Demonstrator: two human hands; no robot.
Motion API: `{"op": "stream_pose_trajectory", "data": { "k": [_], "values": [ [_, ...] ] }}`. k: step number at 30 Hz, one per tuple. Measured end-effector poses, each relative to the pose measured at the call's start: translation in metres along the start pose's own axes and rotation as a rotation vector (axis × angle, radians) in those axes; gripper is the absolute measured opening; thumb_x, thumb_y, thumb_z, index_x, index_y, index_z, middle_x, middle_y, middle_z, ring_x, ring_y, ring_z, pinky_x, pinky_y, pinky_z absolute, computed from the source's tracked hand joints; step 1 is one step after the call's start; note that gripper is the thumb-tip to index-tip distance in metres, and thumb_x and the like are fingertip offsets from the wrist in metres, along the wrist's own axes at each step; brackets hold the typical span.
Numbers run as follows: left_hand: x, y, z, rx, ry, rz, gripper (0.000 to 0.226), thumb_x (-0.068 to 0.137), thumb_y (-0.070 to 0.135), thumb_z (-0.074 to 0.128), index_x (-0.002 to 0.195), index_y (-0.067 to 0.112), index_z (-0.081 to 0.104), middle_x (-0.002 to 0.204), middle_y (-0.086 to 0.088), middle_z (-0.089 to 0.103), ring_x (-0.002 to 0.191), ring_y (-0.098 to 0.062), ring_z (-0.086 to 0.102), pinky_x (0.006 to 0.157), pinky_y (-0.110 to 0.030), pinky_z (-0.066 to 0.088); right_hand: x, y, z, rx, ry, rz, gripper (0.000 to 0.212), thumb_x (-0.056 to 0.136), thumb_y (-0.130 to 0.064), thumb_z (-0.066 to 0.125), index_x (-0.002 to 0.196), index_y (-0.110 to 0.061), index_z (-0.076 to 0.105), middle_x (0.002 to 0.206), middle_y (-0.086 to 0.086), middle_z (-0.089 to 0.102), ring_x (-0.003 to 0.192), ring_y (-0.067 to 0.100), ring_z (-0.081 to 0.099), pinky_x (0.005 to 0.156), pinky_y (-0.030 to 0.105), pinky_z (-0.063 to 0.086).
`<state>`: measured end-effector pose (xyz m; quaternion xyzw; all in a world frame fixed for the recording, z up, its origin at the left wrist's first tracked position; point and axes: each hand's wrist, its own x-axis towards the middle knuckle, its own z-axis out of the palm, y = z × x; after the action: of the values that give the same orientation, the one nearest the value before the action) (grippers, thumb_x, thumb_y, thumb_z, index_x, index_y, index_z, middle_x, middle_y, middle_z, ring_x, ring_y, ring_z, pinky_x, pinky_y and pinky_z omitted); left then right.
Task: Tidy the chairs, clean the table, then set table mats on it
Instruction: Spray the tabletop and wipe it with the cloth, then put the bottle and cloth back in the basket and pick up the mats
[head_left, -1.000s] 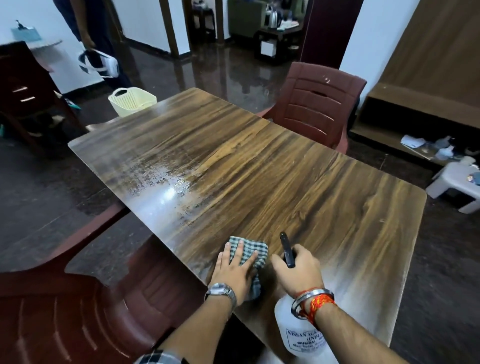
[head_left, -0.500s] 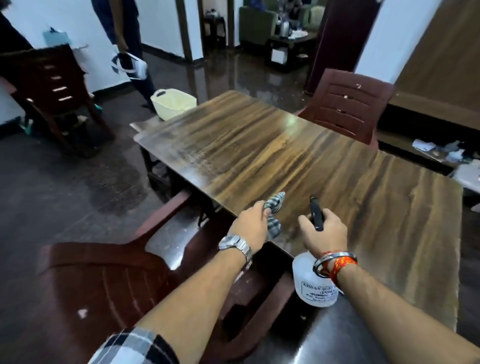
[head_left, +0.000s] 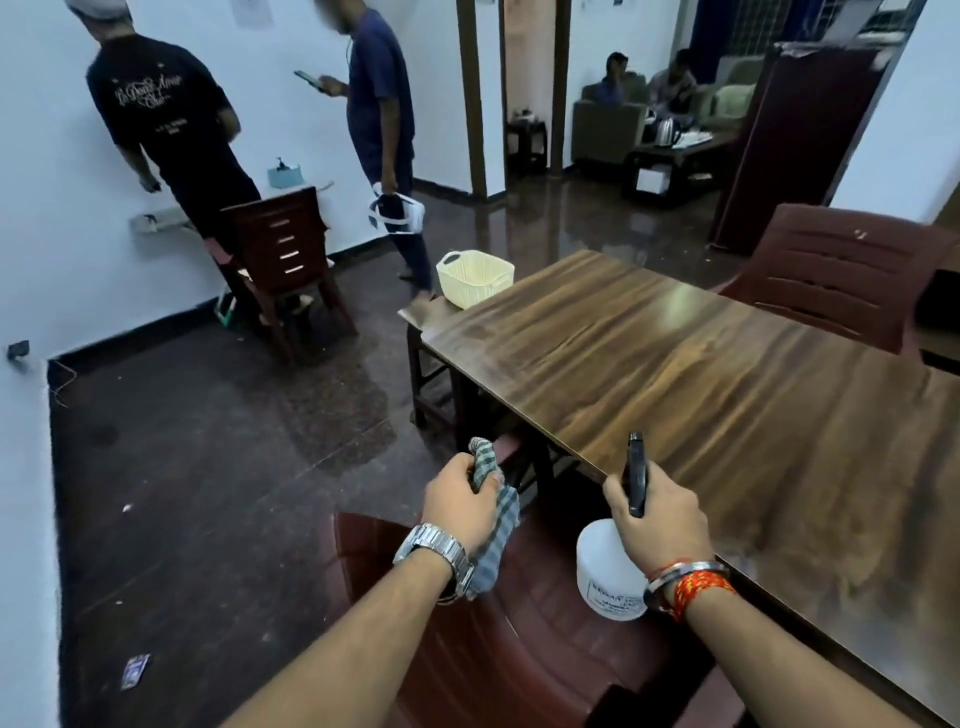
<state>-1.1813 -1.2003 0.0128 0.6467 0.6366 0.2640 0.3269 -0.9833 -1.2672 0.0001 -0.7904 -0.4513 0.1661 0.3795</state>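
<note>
The long wooden table runs from the middle to the right edge. My left hand is off its near-left edge, closed around a green checked cloth that hangs down over a maroon plastic chair below me. My right hand grips the black trigger head of a white spray bottle, held at the table's near edge. A second maroon chair stands at the table's far side. No table mats are visible.
A cream plastic basket sits on a low stand at the table's far-left corner. A dark wooden chair stands by the left wall. Two people stand beyond it; others sit in the far room. Dark glossy floor lies to the left.
My left hand lifted the cloth off the tabletop and pulled back past the table's edge. The view swung left and up, bringing the standing people and the floor into sight.
</note>
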Motion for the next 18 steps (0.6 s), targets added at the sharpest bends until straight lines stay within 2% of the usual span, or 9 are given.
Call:
{"op": "stream_pose_trajectory", "data": {
  "k": [3,6,8,10,13,15,18],
  "values": [
    [0.044,-0.015,-0.038,-0.014,-0.025,0.049,0.012,0.092,0.031,0.057,0.084,0.022,0.057,0.076,0.005,0.064,0.062,-0.005,0.056,0.043,-0.012,0.033,0.006,-0.035,0.041,-0.01,0.075,-0.018,0.038,0.087,-0.034,0.064,0.06,-0.022,0.041,0.054,-0.001,0.054,0.053,0.02,0.052,0.05,0.028,0.035],
    [0.103,-0.045,-0.079,0.017,-0.046,0.146,0.013,0.092,0.029,0.057,0.081,0.022,0.056,0.071,0.005,0.062,0.061,-0.008,0.056,0.048,-0.016,0.035,0.024,-0.076,0.101,-0.056,0.147,-0.018,0.043,0.083,-0.032,0.07,0.054,-0.021,0.041,0.046,-0.004,0.049,0.048,0.015,0.048,0.046,0.024,0.032],
    [0.147,-0.064,-0.105,0.057,-0.06,0.202,0.008,0.091,0.028,0.057,0.087,0.021,0.058,0.075,0.002,0.063,0.067,-0.015,0.058,0.059,-0.025,0.039,0.038,-0.104,0.14,-0.08,0.203,0.001,0.042,0.081,-0.031,0.072,0.052,-0.019,0.044,0.046,-0.004,0.048,0.049,0.019,0.049,0.047,0.029,0.031],
    [0.199,-0.084,-0.135,0.071,-0.072,0.241,0.008,0.09,0.027,0.057,0.093,0.02,0.06,0.084,-0.003,0.067,0.077,-0.022,0.061,0.065,-0.025,0.04,0.056,-0.142,0.183,-0.088,0.245,0.012,0.041,0.081,-0.03,0.073,0.053,-0.019,0.045,0.047,-0.004,0.048,0.053,0.025,0.053,0.052,0.031,0.032],
    [0.256,-0.098,-0.17,0.11,-0.085,0.265,0.01,0.091,0.026,0.057,0.096,0.019,0.061,0.091,-0.005,0.068,0.085,-0.027,0.063,0.071,-0.03,0.047,0.082,-0.195,0.223,-0.029,0.269,0.036,0.042,0.082,-0.035,0.075,0.055,-0.018,0.047,0.05,-0.005,0.049,0.056,0.025,0.052,0.057,0.031,0.031],
    [0.292,-0.099,-0.189,0.115,-0.092,0.267,0.009,0.091,0.027,0.056,0.095,0.021,0.061,0.09,-0.005,0.066,0.083,-0.028,0.063,0.071,-0.033,0.05,0.103,-0.227,0.244,-0.001,0.278,0.026,0.044,0.08,-0.043,0.076,0.057,-0.016,0.05,0.05,-0.003,0.052,0.056,0.024,0.055,0.056,0.033,0.034],
    [0.349,-0.091,-0.202,0.15,-0.091,0.316,0.01,0.091,0.029,0.055,0.092,0.021,0.06,0.086,-0.005,0.066,0.08,-0.029,0.063,0.069,-0.035,0.052,0.144,-0.265,0.267,0.051,0.288,0.025,0.048,0.077,-0.049,0.078,0.056,-0.016,0.05,0.048,-0.002,0.056,0.05,0.021,0.059,0.056,0.036,0.047]
  ]
}}
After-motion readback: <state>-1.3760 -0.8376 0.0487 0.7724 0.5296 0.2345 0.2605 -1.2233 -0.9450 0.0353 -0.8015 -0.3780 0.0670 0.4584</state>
